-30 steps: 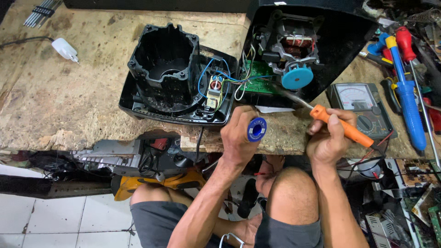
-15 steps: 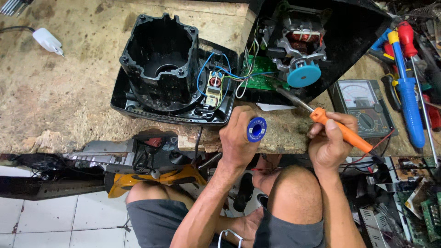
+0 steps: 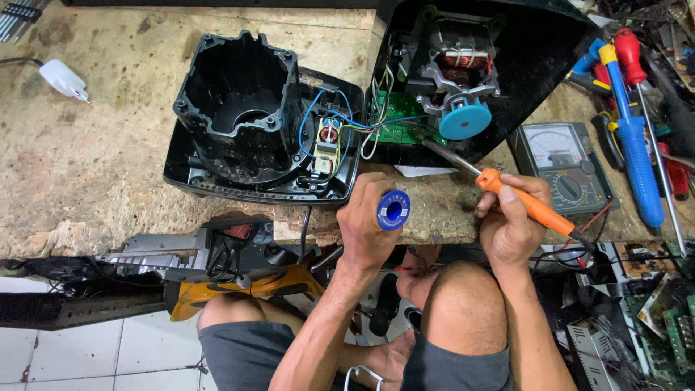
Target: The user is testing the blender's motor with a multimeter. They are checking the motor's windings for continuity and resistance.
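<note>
Since the earlier frames, both hands have held their positions at the bench edge; the view has shifted slightly, nothing on the bench has been relocated. Left hand [image 3: 373, 224] has its fingers closed around a blue solder spool [image 3: 394, 211], held just in front of the black appliance base [image 3: 239, 123]. Right hand [image 3: 510, 224] grips the orange handle of a soldering iron [image 3: 521, 203] pen-fashion; its metal tip extends up and left to the green circuit board [image 3: 394, 119], at the lower edge of the opened black housing. That housing contains an exposed motor [image 3: 456, 65] with a blue round coupling [image 3: 464, 119]. Coloured wires run from the board into the base. An analogue multimeter [image 3: 561, 163] lies just right of the iron. Blue and red hand tools [image 3: 633, 123] lie further right. A white plug [image 3: 64, 78] rests at the far left of the worn wooden bench [image 3: 94, 181].
</note>
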